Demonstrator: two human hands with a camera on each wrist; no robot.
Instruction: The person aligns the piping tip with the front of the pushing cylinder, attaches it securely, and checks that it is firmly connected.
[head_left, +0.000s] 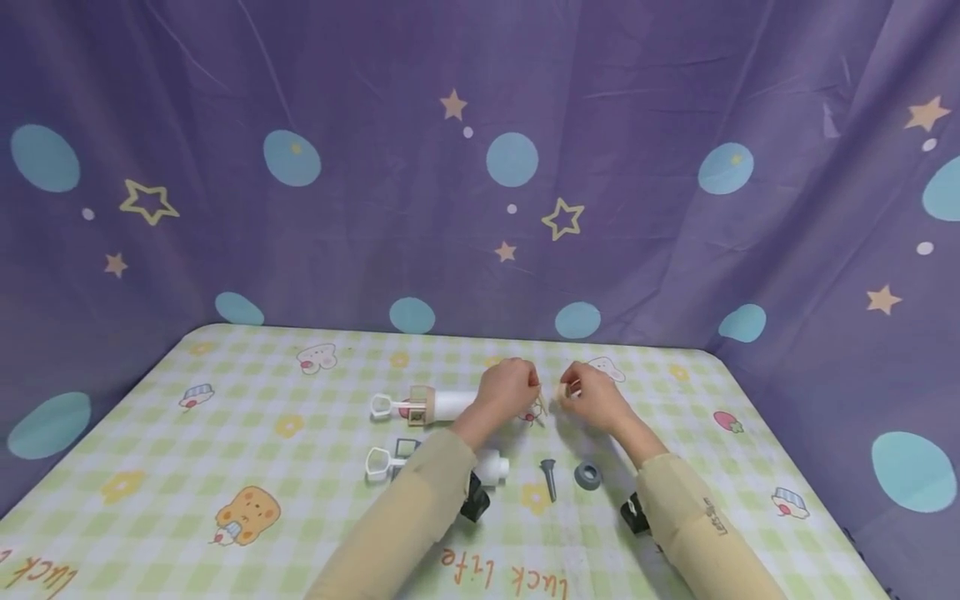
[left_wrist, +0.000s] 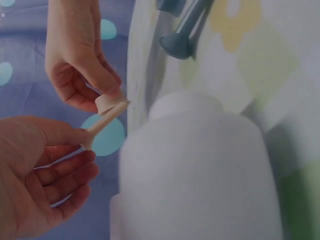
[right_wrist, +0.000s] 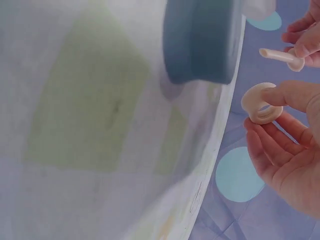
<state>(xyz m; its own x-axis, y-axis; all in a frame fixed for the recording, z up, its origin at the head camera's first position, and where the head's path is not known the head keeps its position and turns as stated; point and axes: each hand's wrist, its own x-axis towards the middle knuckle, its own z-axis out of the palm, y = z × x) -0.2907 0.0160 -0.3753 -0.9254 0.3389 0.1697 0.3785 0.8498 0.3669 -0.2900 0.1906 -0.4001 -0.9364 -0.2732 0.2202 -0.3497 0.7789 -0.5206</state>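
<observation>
Over the far part of the table, my left hand (head_left: 510, 386) pinches the flared end of a slim beige nozzle (left_wrist: 106, 122) between thumb and fingers. Close by on its right, my right hand (head_left: 594, 397) holds a beige ring cap (right_wrist: 254, 100) by its edge, thumb on one side and fingers on the other. The cap's round opening shows in the right wrist view. Between the two hands, the nozzle's narrow end points toward the cap and overlaps it in the left wrist view.
Two white plunger barrels lie on the table, one with a beige collar (head_left: 420, 406), the nearer one (head_left: 491, 468) partly behind my left forearm. A dark grey nozzle (head_left: 550, 482) and a grey ring cap (head_left: 588, 476) lie nearer me. A purple curtain (head_left: 360, 250) hangs behind.
</observation>
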